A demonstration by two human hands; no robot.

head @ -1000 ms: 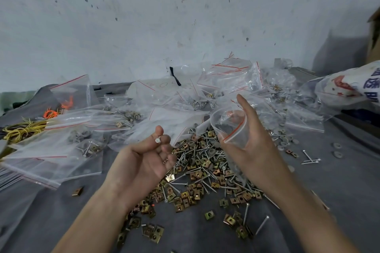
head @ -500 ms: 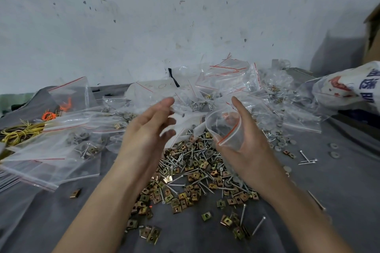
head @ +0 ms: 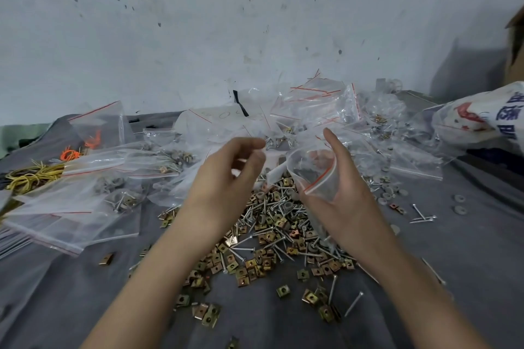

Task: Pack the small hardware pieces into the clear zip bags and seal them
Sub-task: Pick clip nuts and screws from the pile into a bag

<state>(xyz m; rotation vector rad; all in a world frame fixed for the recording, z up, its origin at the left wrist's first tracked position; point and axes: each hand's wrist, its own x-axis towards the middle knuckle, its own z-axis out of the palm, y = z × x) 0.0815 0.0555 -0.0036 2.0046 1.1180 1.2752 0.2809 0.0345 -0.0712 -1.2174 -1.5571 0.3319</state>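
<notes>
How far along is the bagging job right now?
Done: several bags on the left already hold hardware. In hand: the right hand holds an open zip bag, the left hand curled beside its mouth. Left: sealing it, and a large pile of clips and screws lies loose on the grey cloth.

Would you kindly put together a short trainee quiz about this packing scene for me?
1. True or false: the right hand holds a clear zip bag with its mouth open.
2. The loose pile in the middle holds: A) screws and square metal clips; B) coins; C) wooden pegs.
3. Fill in: the held bag's seal line is ___.
Key: 1 true; 2 A; 3 red.
</notes>
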